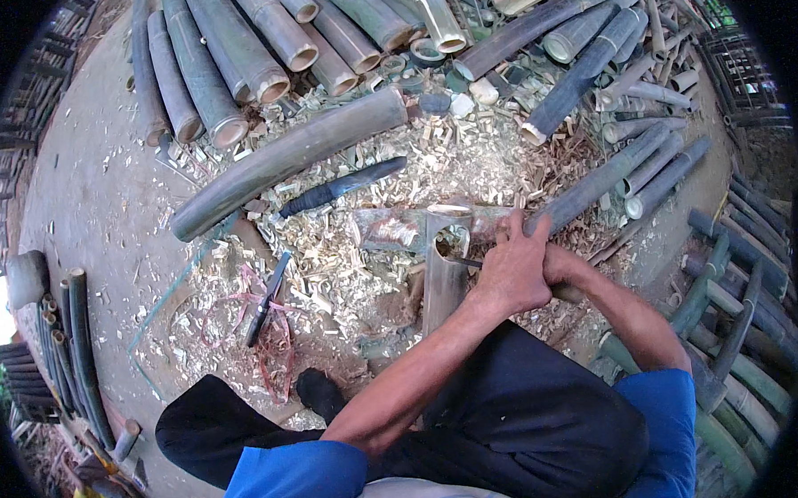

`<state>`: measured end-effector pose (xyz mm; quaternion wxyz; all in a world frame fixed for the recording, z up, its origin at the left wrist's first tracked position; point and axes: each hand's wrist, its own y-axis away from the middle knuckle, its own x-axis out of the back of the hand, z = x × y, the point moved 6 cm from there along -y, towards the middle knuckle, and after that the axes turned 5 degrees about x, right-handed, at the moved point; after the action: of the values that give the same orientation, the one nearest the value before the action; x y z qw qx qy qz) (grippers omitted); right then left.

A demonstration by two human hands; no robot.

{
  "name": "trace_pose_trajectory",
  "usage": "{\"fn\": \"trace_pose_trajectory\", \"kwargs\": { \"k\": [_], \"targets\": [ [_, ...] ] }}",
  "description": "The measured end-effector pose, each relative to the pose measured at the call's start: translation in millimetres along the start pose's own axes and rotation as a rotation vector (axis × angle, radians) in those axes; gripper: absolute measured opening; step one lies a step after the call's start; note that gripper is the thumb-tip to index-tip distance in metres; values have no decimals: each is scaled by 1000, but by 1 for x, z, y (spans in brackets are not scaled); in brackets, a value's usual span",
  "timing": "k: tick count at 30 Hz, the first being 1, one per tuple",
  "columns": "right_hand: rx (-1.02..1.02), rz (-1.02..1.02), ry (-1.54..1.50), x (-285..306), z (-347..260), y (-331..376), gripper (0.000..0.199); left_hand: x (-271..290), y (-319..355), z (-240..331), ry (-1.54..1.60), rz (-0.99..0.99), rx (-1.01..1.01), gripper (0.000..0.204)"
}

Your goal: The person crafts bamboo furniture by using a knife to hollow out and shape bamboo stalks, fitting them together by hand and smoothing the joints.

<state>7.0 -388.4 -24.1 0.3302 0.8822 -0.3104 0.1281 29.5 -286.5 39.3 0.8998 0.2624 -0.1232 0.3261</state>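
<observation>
An upright bamboo section stands in front of me, with an opening cut in the side of its upper end. A narrow dark tool reaches from my hands into that opening; its handle is hidden. My left hand is closed about the tool at the bamboo's right, its upper fingers partly stretched. Close behind it is my right hand, which looks curled, with its fingers mostly covered. A weathered log lies across the ground just beyond the bamboo section.
A long bamboo pole and a dark-wrapped knife lie beyond the log. To the left, a dark-handled tool rests by pink string. Pale chips cover the ground. Several cut bamboo tubes lie at the back; more bamboo is piled right.
</observation>
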Motion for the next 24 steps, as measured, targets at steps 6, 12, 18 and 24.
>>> {"fn": "trace_pose_trajectory", "kwargs": {
  "k": [6,12,18,24],
  "targets": [
    [-225,178,-349,-74,-13,-12,17,-7,21,-15,-136,-308,-95,92],
    [-234,86,-294,-88,-27,-24,20,1,27,-28,-364,-741,-155,87],
    [-261,25,-390,-57,-28,-9,24,8,33,-16,-6,-102,-77,79],
    [-328,422,-1236,-105,-46,-38,28,17,38,-44,-130,-275,-269,86]
  ]
}}
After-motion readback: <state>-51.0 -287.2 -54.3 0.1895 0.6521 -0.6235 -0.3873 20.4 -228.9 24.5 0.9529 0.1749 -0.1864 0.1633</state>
